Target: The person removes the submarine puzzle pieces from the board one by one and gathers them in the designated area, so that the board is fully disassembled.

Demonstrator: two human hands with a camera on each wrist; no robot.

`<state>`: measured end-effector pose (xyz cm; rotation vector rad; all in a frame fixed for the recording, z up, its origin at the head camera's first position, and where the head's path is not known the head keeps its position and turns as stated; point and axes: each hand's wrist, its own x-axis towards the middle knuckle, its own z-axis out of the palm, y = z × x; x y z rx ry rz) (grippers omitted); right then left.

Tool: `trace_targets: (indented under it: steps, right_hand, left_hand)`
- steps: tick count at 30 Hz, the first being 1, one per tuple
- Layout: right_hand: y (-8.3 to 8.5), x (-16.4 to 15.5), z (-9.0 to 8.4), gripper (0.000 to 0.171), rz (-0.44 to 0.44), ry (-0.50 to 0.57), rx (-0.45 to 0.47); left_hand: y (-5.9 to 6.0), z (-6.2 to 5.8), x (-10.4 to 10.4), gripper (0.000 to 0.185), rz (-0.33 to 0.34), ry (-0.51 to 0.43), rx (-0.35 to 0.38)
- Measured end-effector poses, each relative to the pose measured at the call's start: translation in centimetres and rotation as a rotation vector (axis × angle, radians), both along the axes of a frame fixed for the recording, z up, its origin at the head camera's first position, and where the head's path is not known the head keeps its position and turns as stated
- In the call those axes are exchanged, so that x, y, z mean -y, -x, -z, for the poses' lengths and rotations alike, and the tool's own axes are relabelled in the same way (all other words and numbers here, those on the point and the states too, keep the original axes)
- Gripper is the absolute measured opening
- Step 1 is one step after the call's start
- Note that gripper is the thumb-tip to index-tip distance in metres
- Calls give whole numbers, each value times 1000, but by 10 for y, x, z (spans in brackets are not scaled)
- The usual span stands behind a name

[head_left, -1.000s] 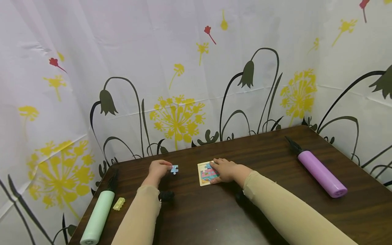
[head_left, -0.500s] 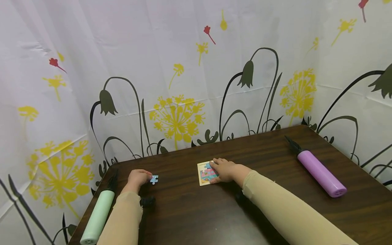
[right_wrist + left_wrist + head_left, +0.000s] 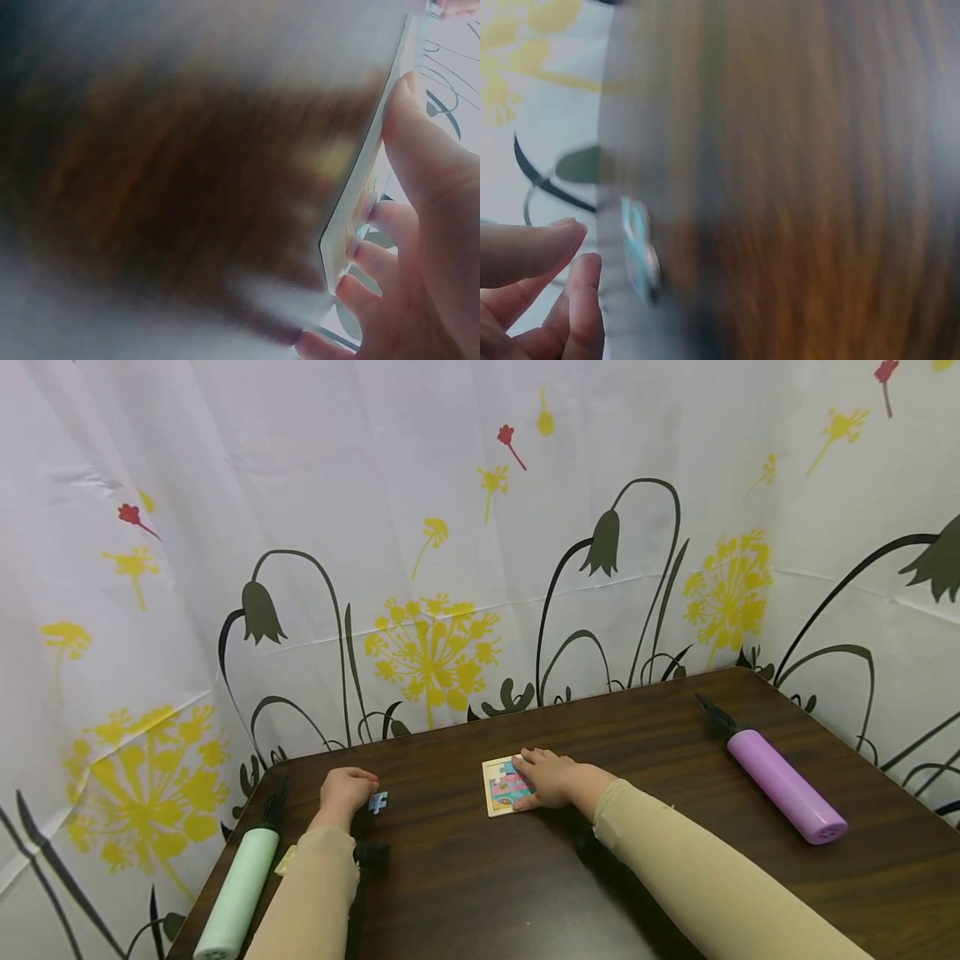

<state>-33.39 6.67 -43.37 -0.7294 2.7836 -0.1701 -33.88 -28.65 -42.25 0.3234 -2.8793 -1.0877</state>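
A small blue puzzle piece (image 3: pixel 377 802) lies on the dark wooden table (image 3: pixel 465 893), left of centre. My left hand (image 3: pixel 366 790) sits just left of it with relaxed fingers. In the blurred left wrist view the puzzle piece (image 3: pixel 640 251) is a short gap away from the fingertips (image 3: pixel 559 240), which hold nothing. My right hand (image 3: pixel 527 779) rests flat on a small square puzzle board (image 3: pixel 498 787) at the table's middle, with the thumb along its near edge. The right wrist view shows the board (image 3: pixel 367 195) edge-on, with the thumb (image 3: pixel 420 157) against it.
A mint-green hand pump (image 3: pixel 238 892) lies along the left table edge, with a small yellow piece (image 3: pixel 286 859) beside it, partly hidden by my left sleeve. A purple hand pump (image 3: pixel 785 786) lies at the right. Flower-printed curtains close in the table behind and on both sides.
My left hand carried the blue piece from near the board leftwards. The piece now lies on the table beside the fingertips. The right hand stayed on the board.
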Motion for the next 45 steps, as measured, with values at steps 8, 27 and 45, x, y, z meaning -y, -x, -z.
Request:
trace_targets:
  steps: [8, 27, 45]
  right_hand:
    - [1, -1, -1, 89, -5, 5, -8]
    - [2, 1, 3, 88, -17, 21, 6]
    - [0, -15, 6, 85, -9, 69, 6]
  left_hand:
    - [9, -11, -63, 17, 87, -13, -47]
    - [11, 3, -187, 13, 219, 135, 62]
    - [10, 6, -200, 20, 173, 184, 74]
